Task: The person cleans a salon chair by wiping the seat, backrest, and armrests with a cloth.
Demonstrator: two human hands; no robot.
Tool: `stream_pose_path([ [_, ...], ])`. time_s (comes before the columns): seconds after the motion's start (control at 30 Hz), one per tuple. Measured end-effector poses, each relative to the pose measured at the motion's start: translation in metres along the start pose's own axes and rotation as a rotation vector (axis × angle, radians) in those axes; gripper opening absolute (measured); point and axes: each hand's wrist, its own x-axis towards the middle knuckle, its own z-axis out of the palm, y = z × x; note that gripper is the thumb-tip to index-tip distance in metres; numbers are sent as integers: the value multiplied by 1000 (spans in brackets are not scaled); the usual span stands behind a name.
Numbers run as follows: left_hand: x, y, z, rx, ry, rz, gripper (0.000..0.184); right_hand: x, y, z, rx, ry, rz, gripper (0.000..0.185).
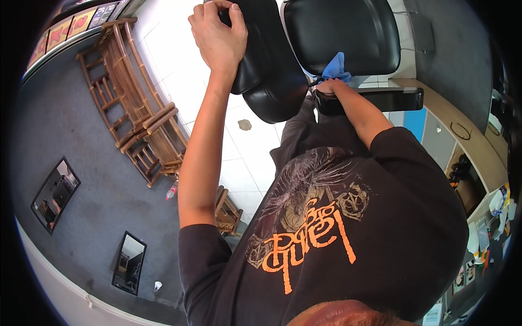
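My left hand (pixel 220 35) is at the top edge of the black padded backrest (pixel 272 65), its fingers curled over the edge. Lower and to the right, my right hand (pixel 333 87) grips a crumpled blue cloth (pixel 337 68) between the backrest, the black seat (pixel 342 35) and the inner end of the black armrest (pixel 394 99). The cloth hides part of its fingers. Both pads have a glossy, leather-like surface.
A bamboo bench (pixel 128 89) stands at the left, with a plastic bottle (pixel 172 190) near its end. Two framed mirrors (pixel 56 194) are at the lower left. A curved counter (pixel 462 119) with shelves is at the right. The white tiled floor (pixel 234 174) has a brownish patch.
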Motion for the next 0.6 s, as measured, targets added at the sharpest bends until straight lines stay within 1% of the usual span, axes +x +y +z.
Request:
stream_pose_path([
  [0.17,1,-1,-1,22,-5,17,19,6,4,2,-12,27,3,76],
  [0.2,-1,-2,-2,20,-10,23,19,-15,-4,-8,-31,28,27,75],
  [0.3,-1,-4,-1,33,-8,55,19,-11,4,-8,31,19,-11,70],
  [0.4,-1,-7,0,61,3,77,19,-17,13,-10,35,84,-57,67],
  [0.47,-2,-5,-1,43,-15,47,19,0,28,-3,56,111,-103,66],
  [0.57,-2,-2,-2,35,-22,19,20,-48,39,-26,122,130,-144,71],
  [0.6,-2,-2,-3,36,-20,14,20,-47,49,-23,187,255,-135,66],
])
